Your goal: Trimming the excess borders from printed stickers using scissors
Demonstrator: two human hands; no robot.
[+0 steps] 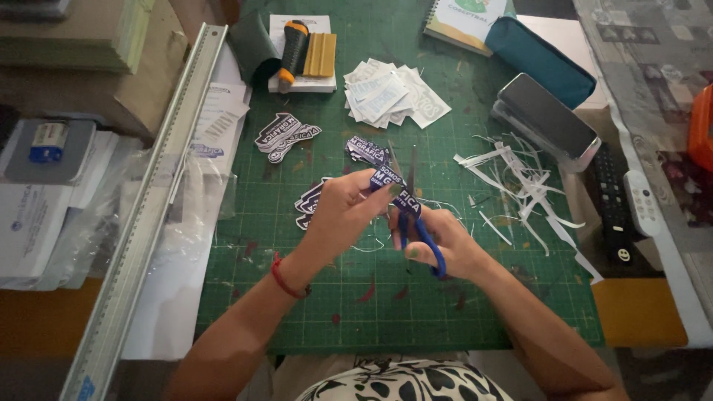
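Left hand [338,215]: we see its grip pinching a dark blue sticker [394,189] with white lettering, held up over the green cutting mat [356,297]; the fingertips hide part of the sticker.
Right hand [445,249]: its grip is clenched through the blue handles of the scissors [416,223]; the blades point away from us, their tips just past the sticker, and we cannot make out how far apart they stand.
Beneath the hands: more cut stickers [308,200] lie on the mat, mostly hidden by the left hand.
Right of the hands: thin white paper trimmings [520,186], tangled.
Farther: a small stack of stickers [286,135], then a heap of white cards [390,93].
Far edge of the counter: an orange-and-black utility knife [292,52]; a spiral notebook [464,21], cut off by the frame.
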